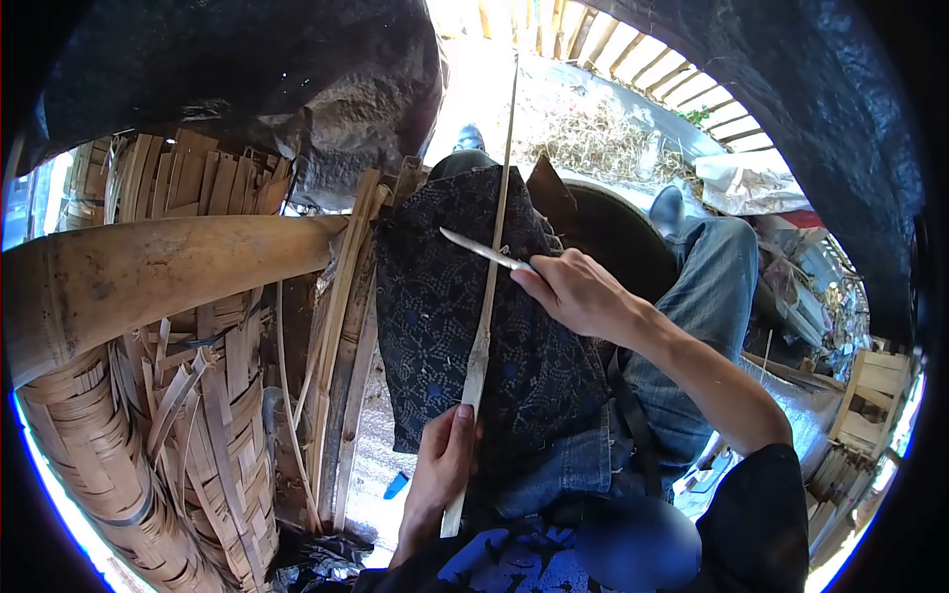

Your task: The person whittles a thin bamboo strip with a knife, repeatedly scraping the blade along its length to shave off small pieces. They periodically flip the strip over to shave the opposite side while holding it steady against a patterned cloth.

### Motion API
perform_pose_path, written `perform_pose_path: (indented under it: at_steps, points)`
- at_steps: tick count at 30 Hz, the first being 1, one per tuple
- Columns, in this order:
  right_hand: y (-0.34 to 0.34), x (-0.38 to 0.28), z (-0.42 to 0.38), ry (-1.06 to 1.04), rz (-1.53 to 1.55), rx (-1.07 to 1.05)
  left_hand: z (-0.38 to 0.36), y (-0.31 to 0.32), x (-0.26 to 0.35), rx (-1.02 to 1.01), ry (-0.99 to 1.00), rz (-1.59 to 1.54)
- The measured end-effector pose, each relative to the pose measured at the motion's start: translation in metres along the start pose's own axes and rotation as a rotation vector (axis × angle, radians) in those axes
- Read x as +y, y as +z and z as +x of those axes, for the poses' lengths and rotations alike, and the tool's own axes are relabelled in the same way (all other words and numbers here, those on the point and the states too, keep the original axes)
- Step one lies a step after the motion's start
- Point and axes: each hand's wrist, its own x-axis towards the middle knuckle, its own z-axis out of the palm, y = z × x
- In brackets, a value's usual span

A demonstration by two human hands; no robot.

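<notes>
A long, thin bamboo strip [490, 296] runs from my lap away toward the bright ground ahead. My left hand [445, 461] is closed round its near, wider end, thumb on top. In my right hand [576, 290] is a knife [474, 245], its handle mostly hidden by my fingers. The blade points left and crosses the strip, with a small curl of shaving right at the crossing. Beneath the strip, a dark patterned cloth [425, 326] covers my thigh.
At the left, a thick bamboo pole [178, 277] juts in above woven bamboo rolls [99, 435]. Upright bamboo slats [341, 346] stand close beside my left leg. Straw [603, 133] lies ahead, near a slatted fence [633, 59]. A small blue scrap [395, 485] is on the ground.
</notes>
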Motion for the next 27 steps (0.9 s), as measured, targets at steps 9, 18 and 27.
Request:
perform_pose_path:
  at_steps: [9, 18, 27]
  points:
    - [-0.002, 0.003, -0.02, 0.002, -0.076, 0.031, 0.0, 0.002, 0.0, 0.014, 0.003, 0.033]
    - [-0.009, -0.003, -0.006, 0.114, -0.058, -0.096, 0.0, 0.002, 0.003, 0.065, 0.045, 0.082]
    - [0.0, 0.008, -0.003, 0.033, -0.068, -0.024, -0.003, 0.002, 0.008, 0.07, 0.044, 0.12]
